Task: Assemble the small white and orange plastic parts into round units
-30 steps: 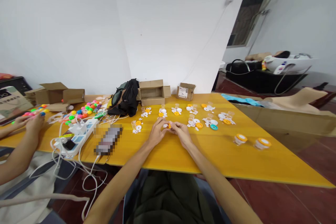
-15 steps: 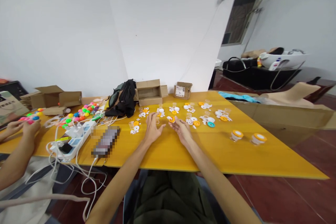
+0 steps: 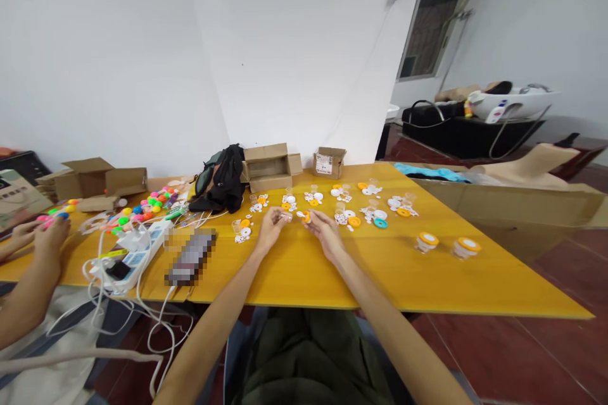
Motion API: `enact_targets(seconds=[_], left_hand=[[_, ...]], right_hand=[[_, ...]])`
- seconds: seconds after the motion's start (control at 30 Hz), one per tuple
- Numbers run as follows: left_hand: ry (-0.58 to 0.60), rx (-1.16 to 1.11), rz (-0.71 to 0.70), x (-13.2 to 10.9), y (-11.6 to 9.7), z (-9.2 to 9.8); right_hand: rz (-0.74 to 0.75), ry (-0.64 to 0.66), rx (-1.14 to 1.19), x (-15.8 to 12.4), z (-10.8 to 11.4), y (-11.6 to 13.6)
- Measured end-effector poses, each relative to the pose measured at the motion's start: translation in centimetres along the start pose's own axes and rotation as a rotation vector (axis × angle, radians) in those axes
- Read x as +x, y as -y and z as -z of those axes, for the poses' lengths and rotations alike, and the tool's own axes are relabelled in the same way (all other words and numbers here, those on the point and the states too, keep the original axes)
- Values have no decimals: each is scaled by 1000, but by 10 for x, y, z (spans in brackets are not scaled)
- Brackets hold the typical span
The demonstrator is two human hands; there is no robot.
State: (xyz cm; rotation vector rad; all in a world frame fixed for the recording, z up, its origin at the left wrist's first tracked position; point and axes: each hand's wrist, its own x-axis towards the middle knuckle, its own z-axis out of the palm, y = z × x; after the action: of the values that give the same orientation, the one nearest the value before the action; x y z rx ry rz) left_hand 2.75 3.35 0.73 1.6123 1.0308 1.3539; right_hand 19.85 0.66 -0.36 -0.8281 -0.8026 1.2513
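Note:
My left hand is closed around a small clear plastic cup above the middle of the table. Facing it, my right hand pinches an orange lid with small white bits at its left side. A narrow gap separates cup and lid. Behind my hands lie groups of clear cups, orange and white discs and dotted white pieces, such as the cluster with an orange ring and the one with a teal ring. Two jars with orange-rimmed lids, a nearer one and another, stand at the right.
A power strip with tangled white cables and a phone lie left. Behind are a black bag, an open carton and a small box. Another person's hands hold colourful balls at far left.
My left hand has gone from open fingers to closed around the clear cup. My right hand has shifted slightly left with the orange lid, so the two hands' contents are close together.

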Motion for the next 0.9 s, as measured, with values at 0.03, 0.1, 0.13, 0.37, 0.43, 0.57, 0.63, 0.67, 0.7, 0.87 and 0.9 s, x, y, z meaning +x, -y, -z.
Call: enact_targets(seconds=[0.03,0.1,0.13,0.37,0.43,0.57,0.63,0.67,0.7,0.87,0.9], left_hand=[[-7,-40,14,-1,-3,0],[-6,-92,35,-2,-9,-1],[-8,-108,39,-3,-11,-1],[62,-114,48,-6,-13,-6],[73,-116,42,-6,-11,-7],[63,-123,30,-6,-9,-8],[47,-122,21,-6,-10,-8],[44,-120,20,-6,-10,-7],[47,-117,22,-6,-10,-7],[77,-127,48,-7,-11,-7],[77,-132,48,-7,-11,-8]], right_hand=[[0,-2,-11,0,0,0],[0,-2,-38,-1,-1,1],[1,3,-53,-2,-2,1],[34,92,-133,-7,-7,5],[34,104,-146,-9,-9,7],[54,120,-183,-11,-11,11],[78,120,-206,-11,-12,12],[87,118,-213,-11,-12,12],[94,120,-218,-11,-13,12],[114,153,-235,-11,-13,12],[118,155,-237,-11,-13,12]])
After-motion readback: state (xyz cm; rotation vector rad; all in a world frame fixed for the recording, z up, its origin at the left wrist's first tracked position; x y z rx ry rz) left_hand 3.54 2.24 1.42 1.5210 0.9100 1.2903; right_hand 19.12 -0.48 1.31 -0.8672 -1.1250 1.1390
